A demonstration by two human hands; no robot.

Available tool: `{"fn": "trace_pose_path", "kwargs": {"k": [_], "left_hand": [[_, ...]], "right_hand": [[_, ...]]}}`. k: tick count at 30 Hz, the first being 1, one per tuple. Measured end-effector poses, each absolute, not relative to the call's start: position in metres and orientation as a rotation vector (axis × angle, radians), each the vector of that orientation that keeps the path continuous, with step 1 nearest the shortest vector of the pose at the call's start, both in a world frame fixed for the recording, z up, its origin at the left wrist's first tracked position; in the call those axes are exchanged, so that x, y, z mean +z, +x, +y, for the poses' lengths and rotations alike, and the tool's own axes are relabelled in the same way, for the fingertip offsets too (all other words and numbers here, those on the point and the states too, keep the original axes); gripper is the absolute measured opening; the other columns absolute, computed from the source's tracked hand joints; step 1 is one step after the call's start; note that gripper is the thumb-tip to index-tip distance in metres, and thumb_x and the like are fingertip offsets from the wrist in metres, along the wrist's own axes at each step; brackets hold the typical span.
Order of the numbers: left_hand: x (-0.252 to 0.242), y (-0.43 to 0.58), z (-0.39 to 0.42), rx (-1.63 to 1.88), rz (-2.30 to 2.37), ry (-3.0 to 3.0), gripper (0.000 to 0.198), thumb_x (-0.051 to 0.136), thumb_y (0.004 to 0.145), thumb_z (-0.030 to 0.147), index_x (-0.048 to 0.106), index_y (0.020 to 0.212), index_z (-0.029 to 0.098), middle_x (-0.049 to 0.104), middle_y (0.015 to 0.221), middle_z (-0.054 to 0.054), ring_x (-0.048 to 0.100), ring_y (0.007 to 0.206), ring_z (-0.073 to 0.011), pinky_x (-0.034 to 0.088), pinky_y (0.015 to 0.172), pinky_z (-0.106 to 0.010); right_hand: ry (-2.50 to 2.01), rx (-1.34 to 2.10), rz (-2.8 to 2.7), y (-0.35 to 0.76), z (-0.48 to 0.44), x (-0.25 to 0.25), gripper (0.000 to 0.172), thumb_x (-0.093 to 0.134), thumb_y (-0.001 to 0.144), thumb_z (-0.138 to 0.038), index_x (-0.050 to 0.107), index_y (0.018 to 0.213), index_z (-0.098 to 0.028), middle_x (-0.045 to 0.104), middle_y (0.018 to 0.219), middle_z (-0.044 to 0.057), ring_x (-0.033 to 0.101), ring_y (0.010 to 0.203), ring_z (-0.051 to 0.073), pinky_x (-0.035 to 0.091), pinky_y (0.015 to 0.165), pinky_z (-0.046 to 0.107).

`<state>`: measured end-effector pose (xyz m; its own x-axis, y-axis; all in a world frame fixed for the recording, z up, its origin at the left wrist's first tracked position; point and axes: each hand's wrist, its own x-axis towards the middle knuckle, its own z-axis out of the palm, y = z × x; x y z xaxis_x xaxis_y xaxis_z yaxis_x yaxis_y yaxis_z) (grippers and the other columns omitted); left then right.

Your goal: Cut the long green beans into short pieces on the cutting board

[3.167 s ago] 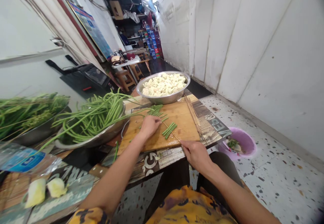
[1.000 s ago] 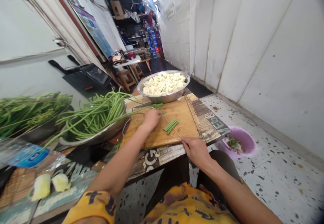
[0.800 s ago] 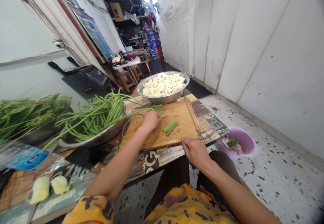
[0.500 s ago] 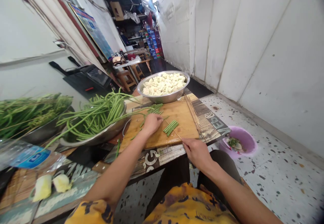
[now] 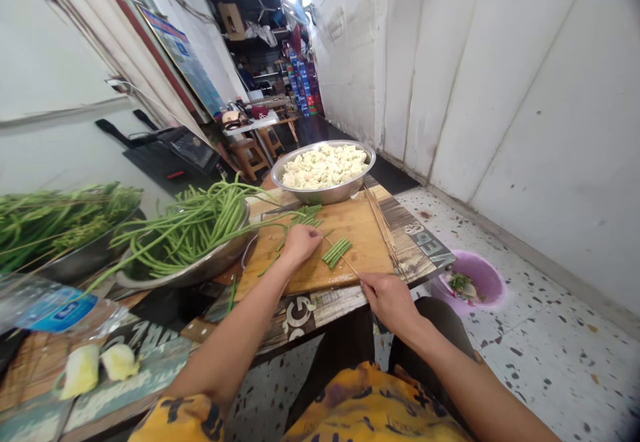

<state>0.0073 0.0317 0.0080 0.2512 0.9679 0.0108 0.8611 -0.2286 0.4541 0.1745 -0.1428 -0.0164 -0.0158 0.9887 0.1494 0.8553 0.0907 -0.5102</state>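
Observation:
My right hand is closed around the near end of a thin wooden skewer, low over the front edge of the cutting board. Cut green bean pieces sit side by side in a row on that skewer, whose tip points toward my left hand. My left hand is over the board with its fingers pinched together; what is between them is hidden. A small green bit shows by its fingertips. Just beyond it lies a pile of cut long beans.
A steel bowl of cauliflower pieces stands behind the board. Loose skewers lie along its right side. To the left are a bowl of long beans, leafy greens and a plastic bottle. A pink bucket is on the floor.
Both hands, the skewer and the bean pieces stay practically where they were. Only the camera's view has shifted very slightly.

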Motion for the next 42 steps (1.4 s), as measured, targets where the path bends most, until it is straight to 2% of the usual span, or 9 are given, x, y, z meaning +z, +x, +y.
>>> {"fn": "trace_pose_path", "kwargs": {"k": [7,18,32,42], "left_hand": [[0.006,0.007,0.032,0.438,1.652,2.17,0.016,0.06,0.074,0.02,0.074,0.079,0.014,0.073,0.079,-0.004,0.064,0.073,-0.0169,0.044,0.067,-0.022],[-0.001,0.005,0.035,0.48,1.696,2.031,0.017,0.062,0.071,0.022,0.074,0.078,0.014,0.072,0.077,-0.003,0.063,0.07,-0.0166,0.044,0.065,-0.022],[-0.003,0.005,0.035,0.498,1.693,1.995,0.016,0.062,0.069,0.022,0.074,0.075,0.015,0.071,0.074,-0.003,0.063,0.068,-0.0164,0.042,0.061,-0.022],[-0.001,0.007,0.033,0.516,1.709,1.959,0.015,0.063,0.067,0.021,0.073,0.076,0.015,0.071,0.074,-0.003,0.062,0.067,-0.0159,0.042,0.061,-0.022]], "right_hand": [[-1.803,0.392,-1.934,0.175,-0.142,-0.013,0.028,0.042,0.092,-0.021,0.07,0.091,-0.021,0.074,0.094,0.005,0.068,0.089,0.019,0.044,0.073,0.024],[-1.737,0.399,-1.895,0.174,-0.144,-0.017,0.026,0.044,0.09,-0.019,0.07,0.09,-0.019,0.073,0.099,0.007,0.068,0.092,0.019,0.046,0.079,0.024],[-1.758,0.419,-1.903,0.172,-0.145,-0.015,0.027,0.043,0.09,-0.019,0.069,0.085,-0.019,0.073,0.095,0.007,0.068,0.09,0.018,0.045,0.077,0.023],[-1.785,0.436,-1.937,0.171,-0.144,-0.012,0.03,0.041,0.092,-0.02,0.07,0.099,-0.018,0.073,0.093,0.008,0.067,0.089,0.019,0.044,0.076,0.023]]}}
